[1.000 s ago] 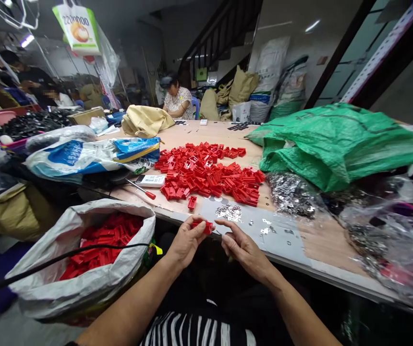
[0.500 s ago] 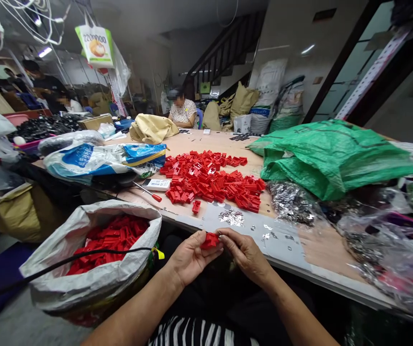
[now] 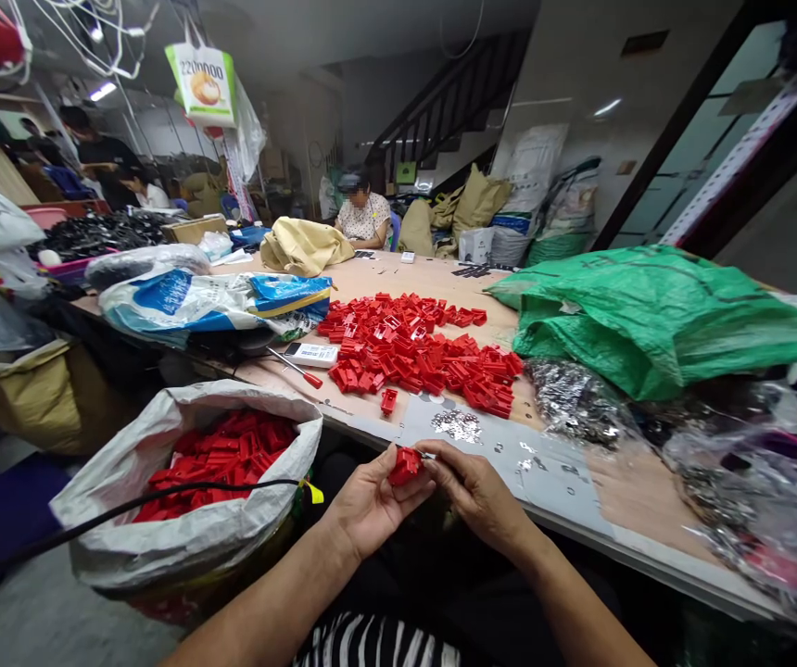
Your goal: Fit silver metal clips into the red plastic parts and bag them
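Observation:
Between the thumb and fingers of my left hand (image 3: 369, 498) is a red plastic part (image 3: 407, 466), held just in front of the table edge. My right hand (image 3: 469, 489) meets it from the right, thumb and forefinger pinched together at the part's side; whatever small piece they hold is too small to make out. On the grey sheet beyond lie small shiny metal pieces (image 3: 457, 425) in a loose patch. A heap of similar red parts (image 3: 419, 352) covers the table behind them, with one single red part (image 3: 388, 401) lying apart at the front.
An open white sack (image 3: 85, 505) of red parts stands left of my arms, a black cord crossing it. A red-handled screwdriver (image 3: 296, 368) lies near a white box (image 3: 311, 354). A green woven bag (image 3: 663, 320) and a plastic bag of metal bits (image 3: 575, 398) occupy the right. Another person (image 3: 363, 215) sits across.
The red part has tilted slightly in my left hand, showing more of its face. My right fingers stay against it. The whole view has shifted a little, with the scene moving right and down.

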`<state>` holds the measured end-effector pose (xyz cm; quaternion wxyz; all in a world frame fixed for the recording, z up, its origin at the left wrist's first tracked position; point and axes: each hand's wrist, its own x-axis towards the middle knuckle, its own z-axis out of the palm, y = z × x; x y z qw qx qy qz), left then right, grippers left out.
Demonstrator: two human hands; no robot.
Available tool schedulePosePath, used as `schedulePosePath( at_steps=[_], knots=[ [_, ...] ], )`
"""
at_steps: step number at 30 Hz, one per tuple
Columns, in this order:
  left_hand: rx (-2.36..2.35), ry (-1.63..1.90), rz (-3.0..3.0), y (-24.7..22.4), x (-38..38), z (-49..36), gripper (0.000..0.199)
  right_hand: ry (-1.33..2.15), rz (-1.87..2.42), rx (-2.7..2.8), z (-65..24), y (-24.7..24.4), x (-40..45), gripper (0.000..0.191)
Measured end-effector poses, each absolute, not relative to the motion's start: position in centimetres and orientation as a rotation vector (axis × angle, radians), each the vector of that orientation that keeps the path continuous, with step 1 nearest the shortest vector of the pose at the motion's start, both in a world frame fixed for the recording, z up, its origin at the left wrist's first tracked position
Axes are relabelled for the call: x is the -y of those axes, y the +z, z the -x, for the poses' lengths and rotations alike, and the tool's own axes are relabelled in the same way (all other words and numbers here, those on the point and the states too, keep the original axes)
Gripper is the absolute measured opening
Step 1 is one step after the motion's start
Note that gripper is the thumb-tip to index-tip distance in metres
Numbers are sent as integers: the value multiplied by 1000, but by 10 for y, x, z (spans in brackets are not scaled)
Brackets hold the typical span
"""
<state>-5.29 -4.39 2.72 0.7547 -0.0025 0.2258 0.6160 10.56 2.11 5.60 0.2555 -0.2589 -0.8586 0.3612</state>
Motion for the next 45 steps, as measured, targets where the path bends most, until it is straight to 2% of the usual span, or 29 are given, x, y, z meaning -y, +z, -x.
schedulePosePath(
  at_steps=[4, 9, 16, 20, 25, 32, 34, 40, 45],
  knots=[
    [-489, 1369, 21, 30, 44, 59, 23, 1032, 679, 2394, -101, 59, -19, 34],
    [-503, 1405, 52, 29, 45, 65, 23, 932, 728, 2388, -91, 56, -21, 32],
    [-469, 1401, 13, 26, 48, 69, 23, 1154, 710, 2217, -74, 57, -26, 35],
    [-438, 1425, 50, 24, 52, 78, 27, 1222, 668, 2268, -62, 65, -26, 27],
    [-241, 1535, 110, 13, 57, 88, 44, 1383, 564, 2233, -27, 76, -22, 23],
    [-296, 1612, 141, -6, 59, 99, 39, 1461, 336, 2158, 49, 72, -17, 13],
    [-333, 1614, 161, -9, 61, 103, 38, 1371, 340, 2202, 54, 65, -27, 17],
    [-367, 1585, 203, -17, 63, 106, 32, 547, 899, 2463, 16, 28, -80, 19],
    [-402, 1514, 170, -22, 55, 92, 28, 499, 1056, 2540, -12, 7, -94, 17]
  ],
)
